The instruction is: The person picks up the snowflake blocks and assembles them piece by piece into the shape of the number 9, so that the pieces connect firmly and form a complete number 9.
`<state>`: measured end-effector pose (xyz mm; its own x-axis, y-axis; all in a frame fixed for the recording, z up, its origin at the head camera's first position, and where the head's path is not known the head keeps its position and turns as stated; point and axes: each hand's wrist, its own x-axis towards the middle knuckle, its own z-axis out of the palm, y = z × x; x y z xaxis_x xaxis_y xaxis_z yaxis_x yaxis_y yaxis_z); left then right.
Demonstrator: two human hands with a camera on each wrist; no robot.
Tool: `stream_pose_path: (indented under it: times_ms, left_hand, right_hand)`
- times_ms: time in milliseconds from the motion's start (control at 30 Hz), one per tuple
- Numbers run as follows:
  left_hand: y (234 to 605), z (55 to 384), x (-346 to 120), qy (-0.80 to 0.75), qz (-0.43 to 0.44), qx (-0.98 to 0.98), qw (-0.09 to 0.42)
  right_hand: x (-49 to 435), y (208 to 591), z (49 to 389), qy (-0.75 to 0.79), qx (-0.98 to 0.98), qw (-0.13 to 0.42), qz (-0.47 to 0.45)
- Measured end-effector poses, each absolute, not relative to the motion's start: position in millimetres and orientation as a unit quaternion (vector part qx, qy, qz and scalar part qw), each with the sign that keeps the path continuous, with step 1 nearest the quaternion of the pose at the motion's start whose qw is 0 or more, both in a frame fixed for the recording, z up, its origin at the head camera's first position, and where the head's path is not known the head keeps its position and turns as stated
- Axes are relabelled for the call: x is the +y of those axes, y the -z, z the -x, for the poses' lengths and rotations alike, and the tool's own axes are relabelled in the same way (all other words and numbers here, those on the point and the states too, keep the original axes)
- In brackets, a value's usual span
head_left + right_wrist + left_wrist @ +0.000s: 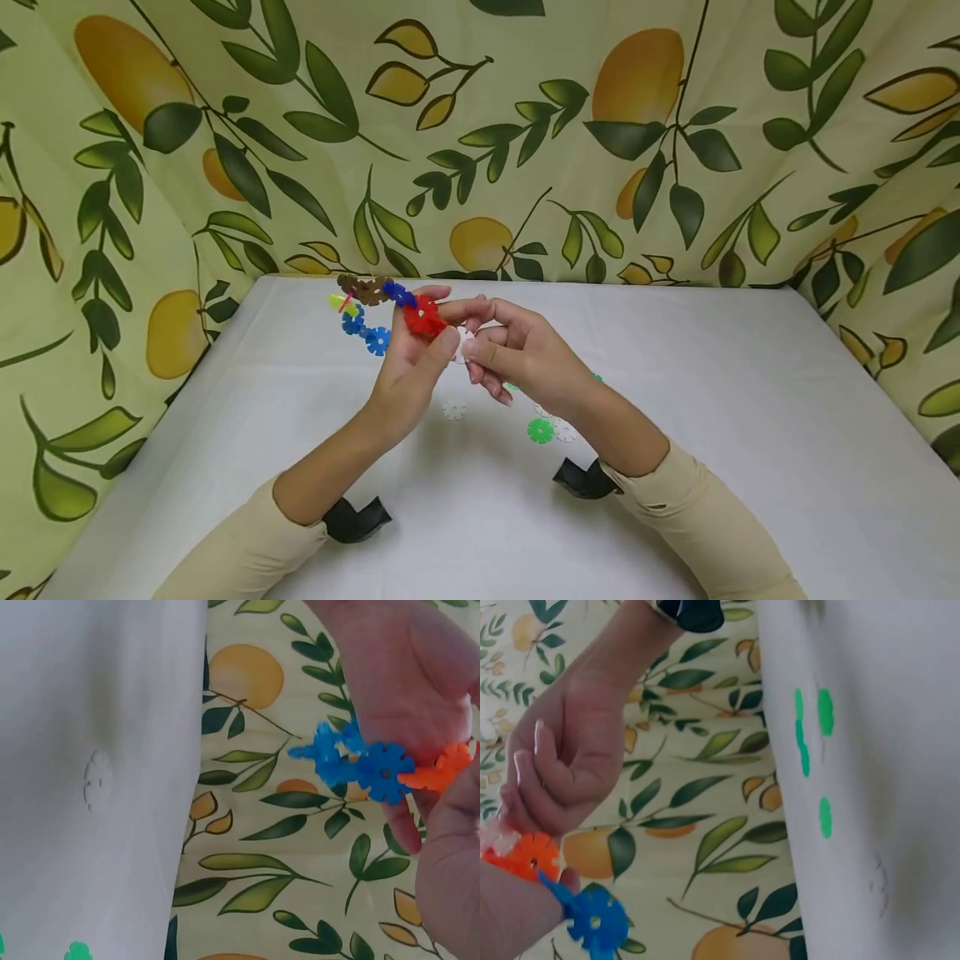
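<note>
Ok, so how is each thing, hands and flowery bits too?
Left hand: holding the chain
Chain: linked, raised off the table
Right hand: pinching a white disc
White disc: held; whether joined, can't tell
Green discs: lying flat on the table
Other white discs: lying there too

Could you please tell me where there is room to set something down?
The table is bare from the right forearm to the right edge, and between the left sleeve and right sleeve. It is crowded left of that forearm, with a green disc and white discs.
</note>
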<state>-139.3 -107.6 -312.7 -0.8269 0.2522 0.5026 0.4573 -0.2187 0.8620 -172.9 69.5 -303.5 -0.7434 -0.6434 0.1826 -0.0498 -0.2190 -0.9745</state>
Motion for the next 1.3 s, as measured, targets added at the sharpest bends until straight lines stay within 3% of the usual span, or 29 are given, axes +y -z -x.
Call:
stream_pose_path:
  times_ms: [133, 267, 400, 567, 800, 1133, 1300]
  left_hand:
    - [307, 142, -117, 0.698, 0.317, -0.642, 0.026]
    - [299, 144, -124, 0.695, 0.304, -0.649, 0.058]
    - [295, 144, -128, 0.726, 0.289, -0.617, 0.094]
    - [296, 146, -130, 0.742, 0.311, -0.585, 0.101]
    - [298, 146, -128, 0.737, 0.364, -0.564, 0.079]
    - [297, 142, -125, 0.729, 0.363, -0.574, 0.083]
    - [296, 142, -124, 0.723, 0.345, -0.592, 0.095]
  right_hand:
    - [73, 304, 181, 0.749, 0.554, 0.213, 0.294]
    - [75, 313, 192, 0.722, 0.593, 0.187, 0.303]
    - [69, 330, 203, 0.529, 0.755, 0.165, 0.350]
    - [55, 355, 198, 0.227, 0.865, 0.176, 0.411]
    - [45, 370, 186, 0.116, 0.879, 0.084, 0.455]
    - [49, 359, 187, 0.129, 0.897, 0.217, 0.363]
    - [61, 340, 188, 0.191, 0.866, 0.205, 0.414]
